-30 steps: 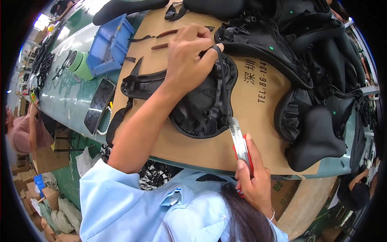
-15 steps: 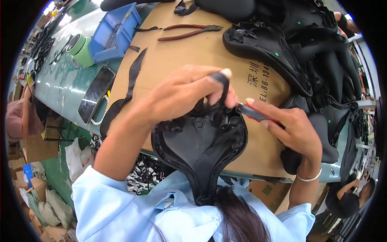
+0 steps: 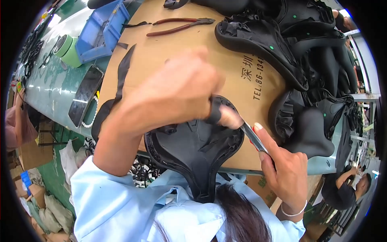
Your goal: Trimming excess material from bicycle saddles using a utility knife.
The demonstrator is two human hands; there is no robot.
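An upturned black bicycle saddle lies before me, underside up, its narrow nose against my blue shirt. My left hand is above the saddle's wide end, curled closed and blurred by motion. A black band shows around its thumb, whose tip is at the saddle's right rim. Whatever its fingers grip is hidden. In my right hand is a utility knife with a red and grey handle. Its blade points up and left, close to the left thumb and the saddle's edge.
Brown cardboard covers the green table. Red-handled pliers and a black strip lie on it. More black saddles are heaped at the right. A blue bin, green cup and phone stand or lie at the left.
My left hand has turned over, its thumb coming down to the saddle's right rim. The knife has tilted steeper, and my right hand has moved down and slightly left.
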